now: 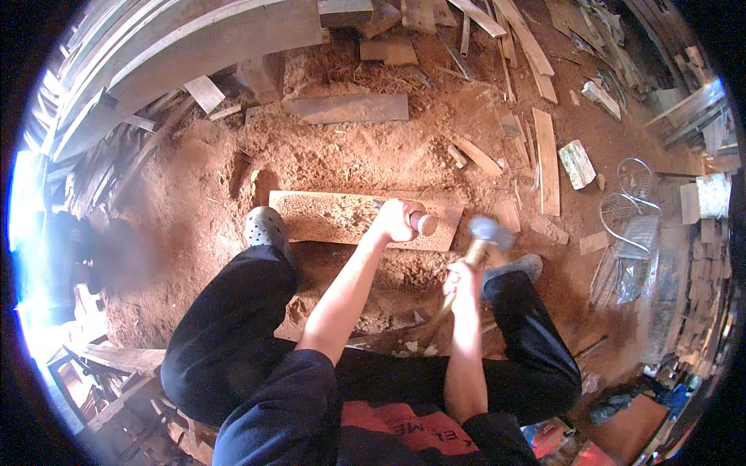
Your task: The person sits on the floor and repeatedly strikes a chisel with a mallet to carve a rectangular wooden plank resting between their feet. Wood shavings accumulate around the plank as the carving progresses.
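A long wooden board (311, 211) lies across the ground in front of me, its face textured with carved marks and strewn with chips. Over its right half, my left hand (397, 221) is wrapped round a chisel (425, 224); the butt of its round wooden handle points right and up, and a bit of dark blade shows left of the fist. My right hand (463, 281) grips the wooden handle of a hammer (488, 231). The hammer's grey head, smeared by motion, is raised to the right of the chisel, apart from it. Its handle slants down toward my lap.
My shoes (265, 227) rest at both ends of the board. Beyond it lies a grey plank (350, 109) on reddish, chip-covered earth. Loose wood strips (547, 163), a pale block (576, 164) and a wire rack (626, 206) are on the right. Large beams (225, 46) stand far left.
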{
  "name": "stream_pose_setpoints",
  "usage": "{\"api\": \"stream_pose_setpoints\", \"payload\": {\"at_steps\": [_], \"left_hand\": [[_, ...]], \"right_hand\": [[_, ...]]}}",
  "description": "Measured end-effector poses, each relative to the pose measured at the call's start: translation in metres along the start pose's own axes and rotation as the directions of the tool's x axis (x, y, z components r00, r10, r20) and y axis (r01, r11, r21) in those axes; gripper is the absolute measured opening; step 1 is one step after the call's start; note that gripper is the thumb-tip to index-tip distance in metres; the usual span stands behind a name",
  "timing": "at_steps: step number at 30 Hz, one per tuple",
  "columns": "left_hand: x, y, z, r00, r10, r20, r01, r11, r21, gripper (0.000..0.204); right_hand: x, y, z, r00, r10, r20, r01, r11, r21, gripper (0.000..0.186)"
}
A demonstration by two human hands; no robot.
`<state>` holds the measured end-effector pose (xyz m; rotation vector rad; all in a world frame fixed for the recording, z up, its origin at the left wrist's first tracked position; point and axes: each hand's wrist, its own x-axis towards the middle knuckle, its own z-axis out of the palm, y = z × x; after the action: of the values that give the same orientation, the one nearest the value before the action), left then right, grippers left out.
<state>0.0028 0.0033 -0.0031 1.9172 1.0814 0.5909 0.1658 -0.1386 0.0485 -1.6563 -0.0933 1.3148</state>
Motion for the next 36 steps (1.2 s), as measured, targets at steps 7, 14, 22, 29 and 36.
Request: {"api": "stream_pose_setpoints", "payload": {"at_steps": [7,14,22,29,36], "left_hand": [[0.004,-0.002,0.003,0.999,-0.007,-0.031,0.008,1.000,0.015,0.026],[0.004,-0.010,0.001,0.989,0.026,-0.145,-0.033,0.999,-0.041,0.025],[0.004,-0.012,-0.005,0.996,-0.030,-0.084,0.025,0.998,-0.063,0.029],[0.011,-0.019,-0.008,0.993,0.081,-0.090,-0.081,0.997,0.003,0.026],[0.009,-0.019,-0.012,0.997,0.052,-0.061,-0.051,0.999,0.017,0.031]], "right_hand": [[-0.074,-0.109,-0.022,0.763,-0.622,-0.175,0.640,0.690,0.337,0.012],[-0.020,0.007,0.030,0.863,-0.489,0.126,0.398,0.506,-0.765,0.009],[-0.097,-0.121,0.024,0.661,-0.723,-0.200,0.749,0.618,0.241,0.019],[-0.003,0.007,0.033,0.891,-0.451,0.056,0.307,0.508,-0.805,0.022],[0.016,0.009,-0.016,0.965,-0.236,-0.117,0.088,0.707,-0.702,0.026]]}}
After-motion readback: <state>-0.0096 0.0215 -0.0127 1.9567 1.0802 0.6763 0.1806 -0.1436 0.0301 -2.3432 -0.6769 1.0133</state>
